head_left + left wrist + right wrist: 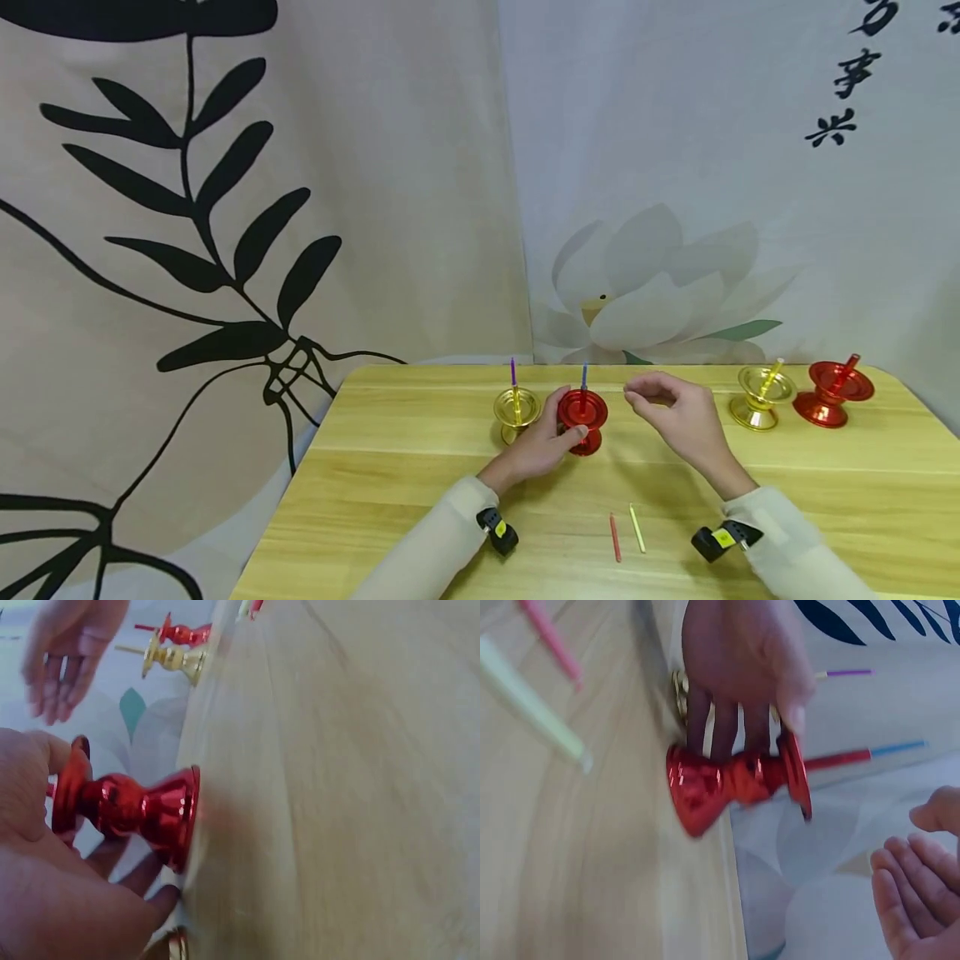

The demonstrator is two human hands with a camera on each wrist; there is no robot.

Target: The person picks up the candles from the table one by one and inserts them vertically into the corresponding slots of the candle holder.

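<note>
My left hand grips a red metallic candle holder, thumb at its dish rim and fingers round the far side. From the dish rises a red tube with a thin blue candle in its top. The holder stands upright, its base at the tabletop. Nothing is between the fingers of my right hand, which hovers just right of the holder with fingers loosely bent. Close to the left hand's outer side stands a gold holder with a thin purple candle, partly hidden by that hand.
At the right back of the wooden table stand another gold holder with a yellow stick and a red holder with a red stick. A red candle and a pale yellow-green candle lie in front, between the forearms. A printed curtain hangs behind.
</note>
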